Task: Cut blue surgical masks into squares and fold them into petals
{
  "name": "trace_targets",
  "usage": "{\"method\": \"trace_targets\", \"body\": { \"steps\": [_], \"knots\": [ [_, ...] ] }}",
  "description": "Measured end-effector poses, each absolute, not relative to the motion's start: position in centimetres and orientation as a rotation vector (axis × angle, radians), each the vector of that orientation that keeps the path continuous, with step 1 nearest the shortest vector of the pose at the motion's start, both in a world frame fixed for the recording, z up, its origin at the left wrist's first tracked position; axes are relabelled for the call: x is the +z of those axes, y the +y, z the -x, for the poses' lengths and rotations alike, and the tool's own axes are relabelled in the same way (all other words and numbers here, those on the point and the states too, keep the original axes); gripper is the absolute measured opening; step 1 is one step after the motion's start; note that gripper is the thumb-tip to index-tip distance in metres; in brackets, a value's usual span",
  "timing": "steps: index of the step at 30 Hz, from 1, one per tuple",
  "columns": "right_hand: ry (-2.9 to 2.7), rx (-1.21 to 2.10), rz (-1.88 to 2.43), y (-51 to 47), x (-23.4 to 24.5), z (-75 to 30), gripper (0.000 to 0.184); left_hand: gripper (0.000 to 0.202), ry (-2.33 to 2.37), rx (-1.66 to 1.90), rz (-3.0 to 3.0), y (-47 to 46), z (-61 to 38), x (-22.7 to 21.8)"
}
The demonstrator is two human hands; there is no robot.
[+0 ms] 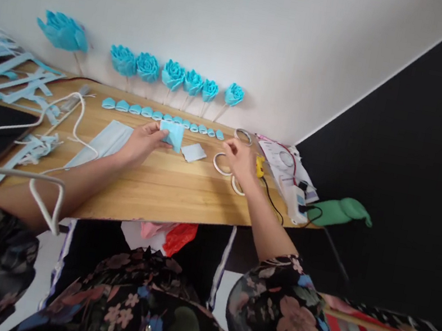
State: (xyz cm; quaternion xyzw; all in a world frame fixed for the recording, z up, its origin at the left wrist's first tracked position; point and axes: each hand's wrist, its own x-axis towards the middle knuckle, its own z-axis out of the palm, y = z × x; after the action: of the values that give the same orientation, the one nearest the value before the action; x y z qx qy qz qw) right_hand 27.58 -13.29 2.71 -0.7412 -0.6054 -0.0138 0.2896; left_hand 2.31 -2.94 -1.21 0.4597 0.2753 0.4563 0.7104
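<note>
My left hand (146, 141) pinches a small light-blue fabric square (174, 135) between thumb and fingers, above the wooden table. A second pale square (194, 153) lies flat just to its right. My right hand (240, 160) hovers over white loops (221, 164) that look like scissor handles. Its fingertips are drawn together, and whether anything sits between them is too small to tell. Behind both hands runs a row of small folded blue petals (157, 115). A pleated blue face mask (108, 140) lies beside my left forearm.
Blue fabric roses on sticks (172, 74) lean against the wall. Cut mask strips (18, 75) and a white cable (79, 118) cover the left side. At right are a tape roll (243, 135), a yellow glue gun (260, 167), papers (284, 168) and a power strip (296, 204).
</note>
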Motion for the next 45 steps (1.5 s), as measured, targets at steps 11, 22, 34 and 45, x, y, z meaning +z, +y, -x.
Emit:
{"method": "trace_targets", "body": {
  "steps": [11, 22, 34, 45],
  "knots": [
    [-1.61, -0.114, 2.498, -21.7, -1.3, -31.6, 0.044, 0.012, 0.574, 0.956, -0.893, -2.3, -2.3, -1.6],
    [-1.037, 0.921, 1.457, -22.2, 3.5, -26.2, 0.06, 0.005, 0.57, 0.804, -0.752, -2.5, -1.9, -0.1],
    [-0.879, 1.616, 1.107, -22.5, 1.6, -16.7, 0.06, 0.014, 0.526, 0.746, -0.672, -3.0, -1.7, 0.6],
    [-0.835, 1.673, 0.974, -21.8, 0.2, -17.3, 0.055, 0.026, 0.532, 0.685, -0.668, -3.7, -1.7, 1.3]
  ]
}}
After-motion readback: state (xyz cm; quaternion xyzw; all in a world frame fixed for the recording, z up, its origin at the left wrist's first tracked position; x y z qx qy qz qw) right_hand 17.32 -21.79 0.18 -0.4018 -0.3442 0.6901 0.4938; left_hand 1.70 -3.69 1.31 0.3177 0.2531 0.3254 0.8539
